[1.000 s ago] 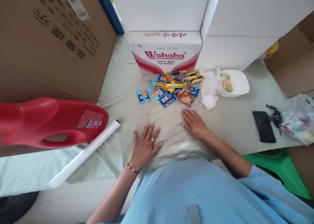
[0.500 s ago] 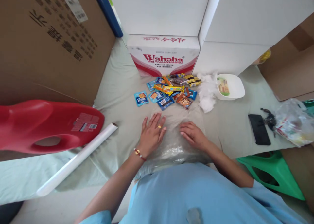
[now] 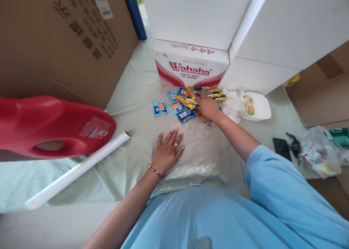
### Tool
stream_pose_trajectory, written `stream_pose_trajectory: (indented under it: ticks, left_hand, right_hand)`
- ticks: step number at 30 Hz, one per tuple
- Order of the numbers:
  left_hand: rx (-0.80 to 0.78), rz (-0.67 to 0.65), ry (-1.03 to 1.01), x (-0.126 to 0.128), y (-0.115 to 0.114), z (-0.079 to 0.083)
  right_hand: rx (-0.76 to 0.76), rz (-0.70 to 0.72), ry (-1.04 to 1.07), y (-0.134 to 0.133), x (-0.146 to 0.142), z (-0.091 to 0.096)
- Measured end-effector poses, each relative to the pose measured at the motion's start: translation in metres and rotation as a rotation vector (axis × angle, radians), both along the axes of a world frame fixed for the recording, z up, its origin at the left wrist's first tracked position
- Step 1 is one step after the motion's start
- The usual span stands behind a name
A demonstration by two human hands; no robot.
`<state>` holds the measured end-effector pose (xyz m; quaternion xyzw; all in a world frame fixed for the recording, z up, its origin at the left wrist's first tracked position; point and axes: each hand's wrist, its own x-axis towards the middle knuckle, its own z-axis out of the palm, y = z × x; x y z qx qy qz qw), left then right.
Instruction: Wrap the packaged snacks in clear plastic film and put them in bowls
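My left hand [image 3: 167,152] lies flat with its fingers spread, on and beside a clear plastic sheet or bag [image 3: 199,158] that covers the cloth close to my body. Farther forward, my right hand [image 3: 207,106] reaches down into a pile of small wrapped snacks. Its fingertips are blurred and partly hidden among the packets, so a grip cannot be made out. Close to those fingers is a yellow snack packet [image 3: 185,101]. Blue snack packets [image 3: 186,116] lie on the near left of the pile, one blue packet [image 3: 160,108] apart from it. A brown packet [image 3: 204,119] shows partly under my right hand.
A Wahaha carton [image 3: 191,68] stands behind the snacks. White fluffy material [image 3: 231,101] and a white plastic tub [image 3: 261,107] are at the right, with a black phone [image 3: 281,149] nearer. At left are a red jug [image 3: 68,127], a white roll [image 3: 79,169] and a large cardboard box [image 3: 68,59].
My right hand has moved forward from the plastic sheet into the snack pile. My left hand stays flat in about the same place. The view has shifted slightly.
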<state>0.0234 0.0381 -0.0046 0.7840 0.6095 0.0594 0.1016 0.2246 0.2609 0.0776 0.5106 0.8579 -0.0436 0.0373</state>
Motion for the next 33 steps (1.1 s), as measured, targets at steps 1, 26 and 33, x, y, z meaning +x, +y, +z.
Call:
stream_pose_trajectory:
  ticks: [1,26,33]
  left_hand:
    - [0.002,0.0,-0.005,-0.001,0.0,0.0]
    - [0.027,-0.002,-0.095,-0.001,-0.001,0.001]
    - [-0.003,0.021,-0.204,-0.004,0.0,0.001]
  right_hand:
    - [-0.014,-0.008,-0.011,0.005,-0.001,0.004]
    - [-0.083,0.075,0.298,-0.017,-0.003,0.02]
    - [-0.43,0.491,0.295,-0.123,0.047,-0.009]
